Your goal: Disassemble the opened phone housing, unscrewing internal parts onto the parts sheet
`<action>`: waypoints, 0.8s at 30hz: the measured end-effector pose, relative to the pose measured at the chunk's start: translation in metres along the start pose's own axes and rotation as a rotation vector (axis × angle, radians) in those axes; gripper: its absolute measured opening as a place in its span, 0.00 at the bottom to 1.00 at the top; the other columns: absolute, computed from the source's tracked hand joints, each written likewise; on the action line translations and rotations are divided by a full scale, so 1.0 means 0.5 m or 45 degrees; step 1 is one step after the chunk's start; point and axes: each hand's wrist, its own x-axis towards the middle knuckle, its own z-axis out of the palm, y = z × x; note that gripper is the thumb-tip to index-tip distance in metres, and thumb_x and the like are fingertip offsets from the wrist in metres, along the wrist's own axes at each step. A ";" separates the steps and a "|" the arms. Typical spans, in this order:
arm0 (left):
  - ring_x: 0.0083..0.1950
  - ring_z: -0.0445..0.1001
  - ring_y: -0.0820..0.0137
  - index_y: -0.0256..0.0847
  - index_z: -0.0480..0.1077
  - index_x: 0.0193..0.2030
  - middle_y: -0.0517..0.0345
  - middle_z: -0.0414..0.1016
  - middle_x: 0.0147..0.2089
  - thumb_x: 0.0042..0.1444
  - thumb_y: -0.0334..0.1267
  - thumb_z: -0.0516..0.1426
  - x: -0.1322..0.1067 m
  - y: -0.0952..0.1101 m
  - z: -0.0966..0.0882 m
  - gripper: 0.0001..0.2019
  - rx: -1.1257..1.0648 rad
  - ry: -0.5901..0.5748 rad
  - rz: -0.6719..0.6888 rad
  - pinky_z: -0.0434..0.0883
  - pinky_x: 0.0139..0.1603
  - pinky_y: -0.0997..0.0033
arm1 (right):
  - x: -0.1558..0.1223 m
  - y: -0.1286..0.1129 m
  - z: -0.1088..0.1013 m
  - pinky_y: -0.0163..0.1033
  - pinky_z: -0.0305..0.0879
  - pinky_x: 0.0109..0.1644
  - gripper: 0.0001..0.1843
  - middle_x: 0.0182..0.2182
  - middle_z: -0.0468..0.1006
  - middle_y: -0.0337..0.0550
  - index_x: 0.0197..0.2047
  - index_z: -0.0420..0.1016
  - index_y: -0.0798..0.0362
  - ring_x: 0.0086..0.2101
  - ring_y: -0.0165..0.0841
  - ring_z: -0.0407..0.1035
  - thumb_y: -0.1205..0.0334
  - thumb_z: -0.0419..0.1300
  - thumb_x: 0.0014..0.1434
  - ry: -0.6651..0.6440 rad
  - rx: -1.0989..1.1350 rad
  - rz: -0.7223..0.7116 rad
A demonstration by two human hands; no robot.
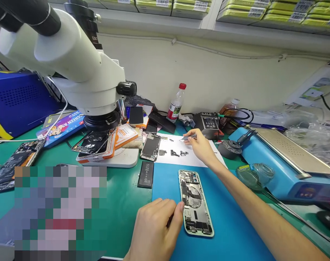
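Note:
In the head view, my right hand (199, 148) is closed on slim grey tweezers (190, 137), their tip pointing left over a white sheet of paper (168, 167). Small dark phone parts (175, 153) and a camera-like module (162, 152) lie on that sheet. Curled into a loose fist, my left hand (157, 226) rests by the left edge of an opened phone housing (196, 203), its thumb tip at or touching the frame. No object shows in its fingers. The housing lies upright in view on a blue mat (227, 232), its inner parts exposed.
A phone screen (151, 146) and a black battery (146, 174) lie left of the sheet. The microscope (80, 69) looms at upper left. A blue machine (284, 163), glass jar (256, 175) and dark round holder (230, 148) stand right. A bottle (176, 103) stands behind.

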 end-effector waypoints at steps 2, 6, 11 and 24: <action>0.24 0.64 0.69 0.45 0.56 0.27 0.62 0.66 0.23 0.82 0.41 0.47 0.000 0.002 -0.003 0.25 -0.018 -0.007 -0.004 0.53 0.29 0.62 | -0.002 0.002 -0.004 0.54 0.80 0.59 0.23 0.61 0.78 0.51 0.65 0.76 0.52 0.55 0.41 0.77 0.49 0.66 0.74 0.008 0.018 0.007; 0.23 0.65 0.70 0.44 0.59 0.26 0.62 0.66 0.22 0.80 0.40 0.49 0.008 0.009 -0.015 0.25 -0.078 -0.021 -0.015 0.55 0.28 0.64 | -0.002 -0.003 -0.013 0.54 0.80 0.59 0.23 0.61 0.78 0.51 0.65 0.76 0.52 0.55 0.41 0.77 0.49 0.66 0.74 0.026 0.080 0.049; 0.27 0.73 0.72 0.45 0.72 0.33 0.64 0.76 0.27 0.78 0.40 0.55 0.020 0.016 -0.036 0.18 -0.248 -0.011 -0.093 0.64 0.30 0.70 | -0.061 -0.045 -0.039 0.51 0.81 0.55 0.25 0.57 0.80 0.50 0.66 0.74 0.53 0.50 0.39 0.79 0.48 0.65 0.75 0.080 0.274 0.076; 0.39 0.89 0.67 0.51 0.87 0.59 0.57 0.91 0.47 0.69 0.43 0.69 0.024 0.027 -0.053 0.13 -0.976 -0.097 -0.450 0.86 0.36 0.75 | -0.397 -0.087 0.029 0.42 0.83 0.43 0.38 0.45 0.83 0.42 0.71 0.64 0.38 0.36 0.34 0.79 0.50 0.75 0.64 0.196 0.879 0.138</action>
